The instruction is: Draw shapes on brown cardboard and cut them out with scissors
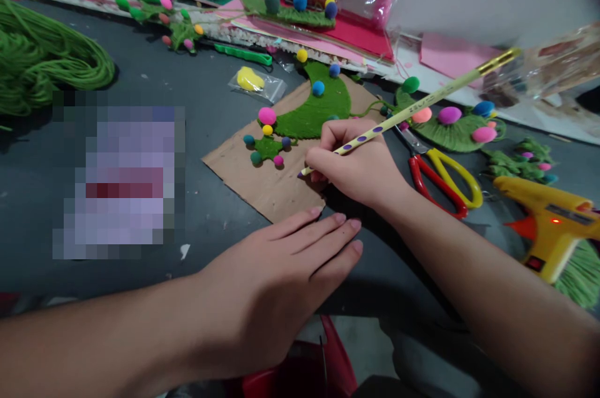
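Nearest the camera, a bare left forearm crosses the lower left, ending in a left hand [285, 260] laid palm down, fingers straight and close together, with nothing visible in its grip; its fingertips lie at the near corner of a piece of brown cardboard [234, 164], though whether they press on it I cannot tell. The right hand [363, 167] pinches a pale yellow pencil [422, 104] with purple dots, its dark point low over the cardboard on a dark grey table [201, 92]. On the cardboard lie a green yarn-covered moon [319, 104] and, just beside it, a small green star [268, 148]; both already carry bright little balls and look finished. No clear pencil line shows on the bare cardboard, so the marking seems barely begun, and the cardboard looks uncut along any new shape. To the right are red-and-yellow scissors [445, 176] and a yellow glue gun [548, 210] with a red light glowing; a heap of green yarn [47, 54] sits at far left. Small dark lettering runs along the pencil and a dark label marks the glue gun, but neither can be read. A pixelated patch [126, 185] hides something at left.
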Available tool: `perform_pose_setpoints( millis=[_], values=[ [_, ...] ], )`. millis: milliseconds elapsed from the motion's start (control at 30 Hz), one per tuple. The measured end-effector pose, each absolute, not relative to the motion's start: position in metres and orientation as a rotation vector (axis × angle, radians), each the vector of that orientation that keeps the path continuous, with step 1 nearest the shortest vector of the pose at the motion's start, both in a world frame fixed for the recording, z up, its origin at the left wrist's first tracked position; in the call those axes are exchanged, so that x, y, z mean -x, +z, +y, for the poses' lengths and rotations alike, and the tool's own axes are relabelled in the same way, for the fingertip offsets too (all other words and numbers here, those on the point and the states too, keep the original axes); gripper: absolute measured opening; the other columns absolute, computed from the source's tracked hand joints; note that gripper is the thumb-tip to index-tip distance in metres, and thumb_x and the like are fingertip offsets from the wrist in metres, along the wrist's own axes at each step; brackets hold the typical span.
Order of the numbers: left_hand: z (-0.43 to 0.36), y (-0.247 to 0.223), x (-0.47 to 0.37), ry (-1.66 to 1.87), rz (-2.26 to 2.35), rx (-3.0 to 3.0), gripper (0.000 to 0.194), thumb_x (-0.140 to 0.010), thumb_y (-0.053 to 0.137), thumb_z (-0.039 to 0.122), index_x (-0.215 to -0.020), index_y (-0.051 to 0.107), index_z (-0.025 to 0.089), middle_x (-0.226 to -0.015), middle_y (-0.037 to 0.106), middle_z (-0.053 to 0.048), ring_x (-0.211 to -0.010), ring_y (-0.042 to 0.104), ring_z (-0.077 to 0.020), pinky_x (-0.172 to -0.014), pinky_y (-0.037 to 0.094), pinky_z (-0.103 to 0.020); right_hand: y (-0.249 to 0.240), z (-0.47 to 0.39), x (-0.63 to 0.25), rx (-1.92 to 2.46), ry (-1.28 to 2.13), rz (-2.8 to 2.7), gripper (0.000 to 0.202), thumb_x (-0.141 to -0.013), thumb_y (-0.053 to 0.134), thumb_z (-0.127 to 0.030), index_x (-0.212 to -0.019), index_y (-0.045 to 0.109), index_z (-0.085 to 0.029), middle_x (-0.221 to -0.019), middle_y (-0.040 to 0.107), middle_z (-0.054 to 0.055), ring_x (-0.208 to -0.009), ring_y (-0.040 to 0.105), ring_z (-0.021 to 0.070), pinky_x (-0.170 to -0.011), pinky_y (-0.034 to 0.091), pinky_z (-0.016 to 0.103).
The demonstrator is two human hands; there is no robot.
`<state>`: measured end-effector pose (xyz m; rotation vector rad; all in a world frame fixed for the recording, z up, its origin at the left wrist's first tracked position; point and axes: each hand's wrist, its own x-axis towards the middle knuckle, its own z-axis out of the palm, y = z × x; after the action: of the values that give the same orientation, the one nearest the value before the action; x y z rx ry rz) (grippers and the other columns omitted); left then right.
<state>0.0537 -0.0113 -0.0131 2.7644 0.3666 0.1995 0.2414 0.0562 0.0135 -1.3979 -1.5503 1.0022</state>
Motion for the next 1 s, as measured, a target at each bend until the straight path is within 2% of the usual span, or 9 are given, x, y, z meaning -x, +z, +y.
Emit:
perform_pose_setpoints(
  millis=[367,733,1000],
  values=[
    [-0.0101,-0.0109,-0.0539,0.179,0.370,-2.751,0.089,-0.079,0.055,0.017,-0.161,0.024,0.012,-0.174,0.011,-0.010,-0.161,0.013,-0.0242,-0.131,-0.006,-0.037,0.0141,0.0541,-0.2426,1.416,0.955,-1.619,0.029,-0.072,0.064,-0.011,-0.054,0.046,-0.023,-0.052,0.063,-0.002,-0.050,0.063,0.0126,-0.043,0.046,0.022],
    [-0.0112,-0.0114,-0.0542,0.170,0.379,-2.730,0.085,-0.085,0.056,0.025,-0.162,0.023,0.013,-0.174,0.010,-0.009,-0.161,0.013,-0.0245,-0.130,-0.008,-0.037,0.0132,0.0548,-0.2432,1.381,0.998,-1.641,0.024,-0.072,0.065,-0.015,-0.055,0.049,-0.022,-0.052,0.061,-0.003,-0.050,0.063,0.0126,-0.042,0.044,0.021],
    [-0.0100,-0.0111,-0.0551,0.195,0.367,-2.729,0.084,-0.085,0.057,0.027,-0.161,0.025,0.013,-0.174,0.011,-0.010,-0.161,0.015,-0.0239,-0.131,-0.006,-0.037,0.0150,0.0574,-0.2425,1.426,0.936,-1.565,0.031,-0.070,0.064,-0.009,-0.050,0.045,-0.024,-0.049,0.062,-0.003,-0.047,0.062,0.0121,-0.041,0.046,0.021]
  ],
)
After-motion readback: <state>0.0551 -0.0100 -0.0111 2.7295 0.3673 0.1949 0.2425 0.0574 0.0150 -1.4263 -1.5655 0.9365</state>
